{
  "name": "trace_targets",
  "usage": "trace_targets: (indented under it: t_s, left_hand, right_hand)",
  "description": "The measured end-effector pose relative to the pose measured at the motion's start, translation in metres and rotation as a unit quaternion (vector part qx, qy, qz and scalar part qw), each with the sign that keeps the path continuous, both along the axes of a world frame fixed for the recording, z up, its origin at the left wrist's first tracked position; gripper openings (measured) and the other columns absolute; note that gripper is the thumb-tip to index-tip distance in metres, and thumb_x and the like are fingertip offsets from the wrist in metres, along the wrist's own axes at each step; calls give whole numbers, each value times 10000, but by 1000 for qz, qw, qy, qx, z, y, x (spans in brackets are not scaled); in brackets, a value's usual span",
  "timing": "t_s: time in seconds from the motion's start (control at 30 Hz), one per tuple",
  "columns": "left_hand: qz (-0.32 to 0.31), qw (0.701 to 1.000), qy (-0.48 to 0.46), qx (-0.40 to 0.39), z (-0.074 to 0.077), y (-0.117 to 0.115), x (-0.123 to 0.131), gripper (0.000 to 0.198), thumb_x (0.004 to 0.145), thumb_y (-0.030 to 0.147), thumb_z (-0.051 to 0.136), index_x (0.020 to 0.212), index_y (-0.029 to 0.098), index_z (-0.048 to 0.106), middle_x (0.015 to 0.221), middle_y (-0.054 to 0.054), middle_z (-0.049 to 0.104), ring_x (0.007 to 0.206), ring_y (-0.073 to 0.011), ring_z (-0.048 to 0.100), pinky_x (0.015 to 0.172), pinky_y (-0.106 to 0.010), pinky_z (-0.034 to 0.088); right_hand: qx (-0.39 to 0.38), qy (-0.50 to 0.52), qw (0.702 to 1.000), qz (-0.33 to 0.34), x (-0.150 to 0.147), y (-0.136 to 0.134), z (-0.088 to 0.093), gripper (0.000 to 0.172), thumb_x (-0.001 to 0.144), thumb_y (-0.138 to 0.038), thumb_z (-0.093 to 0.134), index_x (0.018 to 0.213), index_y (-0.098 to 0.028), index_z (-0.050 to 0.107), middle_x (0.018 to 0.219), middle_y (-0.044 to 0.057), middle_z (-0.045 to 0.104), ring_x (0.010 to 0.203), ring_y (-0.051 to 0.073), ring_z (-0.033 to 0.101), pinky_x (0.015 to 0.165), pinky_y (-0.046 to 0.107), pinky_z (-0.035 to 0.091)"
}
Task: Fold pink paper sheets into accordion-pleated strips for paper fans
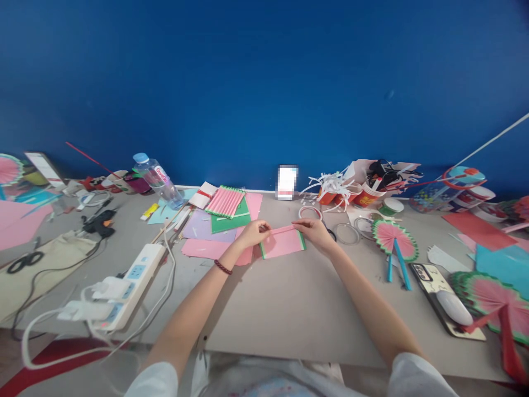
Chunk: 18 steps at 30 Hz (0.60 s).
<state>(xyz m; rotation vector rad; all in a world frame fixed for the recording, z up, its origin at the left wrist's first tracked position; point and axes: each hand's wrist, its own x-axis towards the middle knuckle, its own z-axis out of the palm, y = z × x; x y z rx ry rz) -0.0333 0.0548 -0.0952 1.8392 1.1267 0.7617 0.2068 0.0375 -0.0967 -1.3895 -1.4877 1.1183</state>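
Note:
A pink sheet of paper (283,244) with green strips along its left and right edges lies before me on the grey table. Its far edge is folded into a narrow band. My left hand (255,232) pinches the left end of that fold. At the other end, my right hand (312,231) pinches the fold between thumb and fingers. Just left of my hands, a pleated pink paper piece with green edges (225,202) rests on a green sheet (231,221). Pink and purple sheets (209,226) lie under and around it.
At left are a power strip (136,281) with cables and a tilted water bottle (159,179). A phone (286,182) stands against the blue wall. On the right lie paper fans (395,241), tape rings (347,234), paper cups (367,194), and a phone (430,292) under a white mouse (453,307).

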Motion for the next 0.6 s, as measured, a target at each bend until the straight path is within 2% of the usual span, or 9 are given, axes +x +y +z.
trace_targets:
  t_s: [0.13, 0.27, 0.43, 0.6]
  left_hand:
    - [-61, 997, 12, 49, 22, -15, 9, 241, 834, 354, 552, 835, 170, 708, 847, -49, 715, 750, -168, 640, 643, -238, 474]
    - [-39, 993, -27, 106, 37, -23, 16, 238, 858, 355, 554, 889, 196, 728, 935, -54, 724, 852, -179, 658, 736, -248, 492]
    - [-19, 984, -56, 167, 39, -24, 17, 205, 867, 296, 553, 905, 203, 732, 937, -64, 726, 845, -177, 665, 764, -274, 517]
    - [-25, 984, -89, 154, 40, -28, 19, 231, 875, 295, 543, 988, 194, 716, 978, -68, 724, 874, -177, 676, 790, -276, 535]
  right_hand:
    - [69, -26, 997, 31, -12, -9, 19, 316, 759, -356, 625, 1021, -197, 701, 900, 61, 733, 822, 201, 675, 751, 309, 514]
    - [149, -46, 987, 39, -24, -19, 36, 237, 756, -342, 640, 950, -229, 719, 918, 54, 736, 862, 211, 686, 813, 325, 514]
    - [184, -46, 982, 13, -27, -28, 51, 224, 745, -433, 671, 850, -249, 746, 827, 51, 742, 754, 212, 676, 725, 329, 524]
    - [220, -39, 975, 24, -26, -31, 59, 214, 748, -442, 682, 853, -269, 753, 831, 51, 739, 772, 211, 663, 738, 336, 517]
